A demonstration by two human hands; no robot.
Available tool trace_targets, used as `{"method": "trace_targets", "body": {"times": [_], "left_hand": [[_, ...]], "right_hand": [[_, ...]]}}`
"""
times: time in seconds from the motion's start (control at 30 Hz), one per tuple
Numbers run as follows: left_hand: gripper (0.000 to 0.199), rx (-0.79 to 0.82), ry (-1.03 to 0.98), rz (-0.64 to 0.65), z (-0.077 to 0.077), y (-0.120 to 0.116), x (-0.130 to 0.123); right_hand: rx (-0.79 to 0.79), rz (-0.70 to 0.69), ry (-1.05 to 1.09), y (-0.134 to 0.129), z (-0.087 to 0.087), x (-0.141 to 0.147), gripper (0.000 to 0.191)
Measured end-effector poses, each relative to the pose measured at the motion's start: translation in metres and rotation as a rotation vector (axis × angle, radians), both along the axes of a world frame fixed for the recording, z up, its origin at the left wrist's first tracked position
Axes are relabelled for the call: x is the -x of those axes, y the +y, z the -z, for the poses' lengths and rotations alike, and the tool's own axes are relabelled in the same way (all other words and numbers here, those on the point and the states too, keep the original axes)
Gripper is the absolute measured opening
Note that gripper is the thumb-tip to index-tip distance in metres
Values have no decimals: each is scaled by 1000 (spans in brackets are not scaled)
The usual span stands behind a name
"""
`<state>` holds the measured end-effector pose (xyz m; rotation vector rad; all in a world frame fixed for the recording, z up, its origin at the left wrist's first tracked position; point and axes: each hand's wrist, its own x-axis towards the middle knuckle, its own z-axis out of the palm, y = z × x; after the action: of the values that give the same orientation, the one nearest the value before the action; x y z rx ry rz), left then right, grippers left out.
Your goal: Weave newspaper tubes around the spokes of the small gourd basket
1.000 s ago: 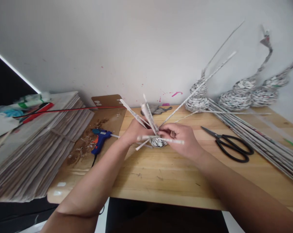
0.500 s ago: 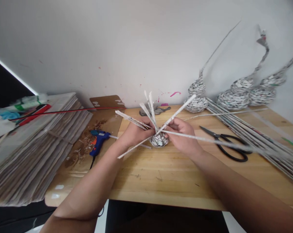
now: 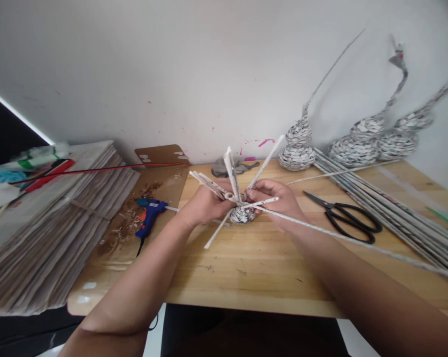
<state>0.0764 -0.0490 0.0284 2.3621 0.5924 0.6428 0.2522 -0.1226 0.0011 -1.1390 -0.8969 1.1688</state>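
A small round woven newspaper piece [image 3: 242, 214] sits on the wooden table between my hands, with several rolled paper tubes fanning up and outward from it. My left hand [image 3: 206, 201] is closed round its left side, fingers pinching at the tube bases. On the other side my right hand [image 3: 278, 198] is closed at the weaving, its thumb and fingers by the base of a tube that slants up right. A long thin paper tube [image 3: 331, 231] runs from the piece across my right forearm to the right edge. Some fingertips are hidden behind the tubes.
Black scissors [image 3: 343, 215] lie right of my hands, beside a bundle of long paper tubes [image 3: 380, 208]. Woven gourd shapes [image 3: 297, 148] stand by the wall. At left are a blue glue gun [image 3: 149, 218] and a tall newspaper stack [image 3: 60, 223]. A grey cloth [image 3: 220, 168] lies behind.
The tubes on the piece have shifted, and one now points right over my right hand. The long thin tube has swung lower towards me. Both hands stay at the piece.
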Motion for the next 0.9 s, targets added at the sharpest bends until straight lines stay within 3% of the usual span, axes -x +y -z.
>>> {"method": "trace_targets", "body": {"times": [0.13,0.3,0.63,0.9], "left_hand": [[13,51,-43,56,3,1,3],[9,118,-29,-16,8,3,3],[6,88,2,52,-6,-1,3],[6,168,-91,13,5,-1,-2]], "right_hand": [[52,-13,61,-2,-6,0,29],[80,-42,55,-2,-9,-1,23],[82,-116,50,0,-9,-8,21],[106,-74,82,0,-8,-8,24]]}}
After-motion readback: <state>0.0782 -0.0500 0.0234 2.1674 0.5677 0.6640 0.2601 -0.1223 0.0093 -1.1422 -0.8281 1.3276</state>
